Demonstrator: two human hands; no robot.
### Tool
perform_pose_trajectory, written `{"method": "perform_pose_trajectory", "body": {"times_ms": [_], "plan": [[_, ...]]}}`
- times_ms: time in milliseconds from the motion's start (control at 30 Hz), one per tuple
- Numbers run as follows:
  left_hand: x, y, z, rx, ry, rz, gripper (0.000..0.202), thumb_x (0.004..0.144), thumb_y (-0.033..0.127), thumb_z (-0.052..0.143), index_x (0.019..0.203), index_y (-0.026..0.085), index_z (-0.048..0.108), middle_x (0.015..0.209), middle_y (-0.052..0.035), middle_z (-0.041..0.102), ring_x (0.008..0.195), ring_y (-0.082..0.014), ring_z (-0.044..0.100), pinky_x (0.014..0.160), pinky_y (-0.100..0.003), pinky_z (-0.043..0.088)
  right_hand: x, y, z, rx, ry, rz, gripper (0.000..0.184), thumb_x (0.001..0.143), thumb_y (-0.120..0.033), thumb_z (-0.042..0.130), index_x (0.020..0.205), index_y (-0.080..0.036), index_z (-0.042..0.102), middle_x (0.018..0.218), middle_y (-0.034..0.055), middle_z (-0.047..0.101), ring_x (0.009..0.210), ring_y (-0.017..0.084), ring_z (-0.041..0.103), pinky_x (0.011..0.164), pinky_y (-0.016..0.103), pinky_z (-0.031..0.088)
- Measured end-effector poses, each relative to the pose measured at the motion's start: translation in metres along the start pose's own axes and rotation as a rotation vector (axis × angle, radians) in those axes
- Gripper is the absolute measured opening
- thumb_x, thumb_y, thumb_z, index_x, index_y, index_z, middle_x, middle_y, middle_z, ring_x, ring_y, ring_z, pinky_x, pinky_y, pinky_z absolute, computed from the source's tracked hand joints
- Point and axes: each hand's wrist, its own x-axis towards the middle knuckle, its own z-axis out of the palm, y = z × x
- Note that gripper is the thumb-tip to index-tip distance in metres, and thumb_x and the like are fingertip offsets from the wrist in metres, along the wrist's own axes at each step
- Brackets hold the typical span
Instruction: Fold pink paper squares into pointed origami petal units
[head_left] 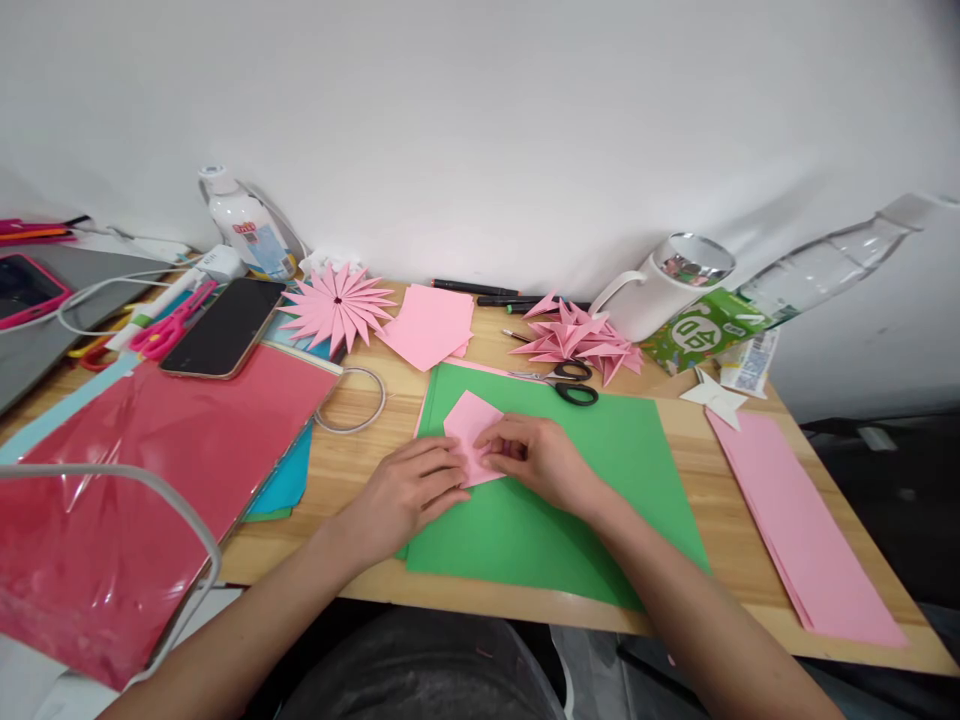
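Observation:
A small pink paper square [469, 424] lies partly folded on a large green sheet [570, 500] in the middle of the wooden desk [360, 400]. My left hand [409, 490] rests with its fingers flat on the paper's left lower edge, pressing it down. My right hand [536, 460] curls over the paper's right side, its fingertips pinching a fold. Black-handled scissors [568, 384] lie just beyond, on the green sheet's far edge.
A pink paper flower [337, 305], a stack of pink squares [431, 325] and several folded pink pieces [581, 340] lie behind. On the left are a red plastic folder [150, 450] and a phone [225, 328]. White mug [660, 285], plastic bottle [817, 270], long pink sheets [802, 530] at right.

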Motion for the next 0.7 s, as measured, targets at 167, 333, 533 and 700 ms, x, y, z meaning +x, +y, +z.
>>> {"method": "perform_pose_trajectory", "body": {"times_ms": [167,333,533,700], "plan": [[-0.0013,-0.0003,0.0030,0.003,-0.004,0.000,0.010,0.085,0.017,0.056,0.090,0.016,0.064,0.096,-0.0048,0.067,0.106,-0.0187,0.058,0.089,-0.035,0.050,0.0004,0.0017,0.0004,0.000,0.002,0.014,0.011,0.075,-0.015,0.067,0.085,-0.020,0.069,0.070,-0.0002,0.058,0.057,0.009,0.048,0.054,0.022,0.036],[-0.0012,-0.0021,0.0033,-0.043,-0.005,-0.033,0.020,0.084,0.021,0.059,0.103,0.017,0.060,0.098,-0.0064,0.066,0.105,-0.0201,0.057,0.089,-0.036,0.049,0.0005,0.0022,0.0009,0.003,0.002,0.021,0.013,0.075,-0.014,0.066,0.085,-0.020,0.069,0.071,-0.0002,0.060,0.057,0.009,0.048,0.055,0.021,0.036],[-0.0010,-0.0020,-0.0004,-0.116,-0.048,-0.100,0.048,0.079,0.035,0.063,0.121,0.019,0.049,0.103,-0.0083,0.064,0.101,-0.0219,0.058,0.085,-0.039,0.050,0.0001,0.0032,0.0016,0.025,0.019,0.025,0.013,0.075,-0.016,0.066,0.086,-0.020,0.069,0.071,0.0001,0.061,0.056,0.009,0.047,0.053,0.021,0.036],[0.0005,0.0000,-0.0007,-0.100,-0.054,-0.074,0.024,0.083,0.029,0.060,0.103,0.016,0.058,0.095,-0.0066,0.064,0.102,-0.0206,0.055,0.087,-0.036,0.047,0.0006,0.0022,0.0012,0.001,0.014,0.025,0.013,0.074,-0.014,0.066,0.085,-0.020,0.069,0.071,-0.0006,0.060,0.056,0.009,0.047,0.055,0.021,0.036]]}}
